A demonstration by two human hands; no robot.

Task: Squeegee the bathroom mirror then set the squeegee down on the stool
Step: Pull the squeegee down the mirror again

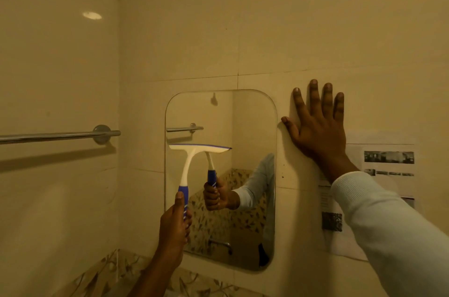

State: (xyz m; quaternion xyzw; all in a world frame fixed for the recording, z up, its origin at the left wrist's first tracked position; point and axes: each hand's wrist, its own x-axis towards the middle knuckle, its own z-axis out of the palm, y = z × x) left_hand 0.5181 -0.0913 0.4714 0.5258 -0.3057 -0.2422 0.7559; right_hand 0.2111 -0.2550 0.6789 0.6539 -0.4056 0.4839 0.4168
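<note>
My left hand (pixel 173 223) grips the squeegee (pixel 194 165) handle, blade against the mirror (pixel 252 126) mid-height. My right hand (pixel 315 126), fingers spread flat, braces on the wall (pixel 291 29) for steadiness.

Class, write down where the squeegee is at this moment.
In the head view the squeegee is left of centre, blade on the left half of the mirror, handle gripped by the left hand, right of the towel rail.

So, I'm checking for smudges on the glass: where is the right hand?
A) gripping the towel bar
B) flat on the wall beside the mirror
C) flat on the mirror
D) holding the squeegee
B: the right hand lies flat, fingers spread, on the wall right of the mirror.
</note>
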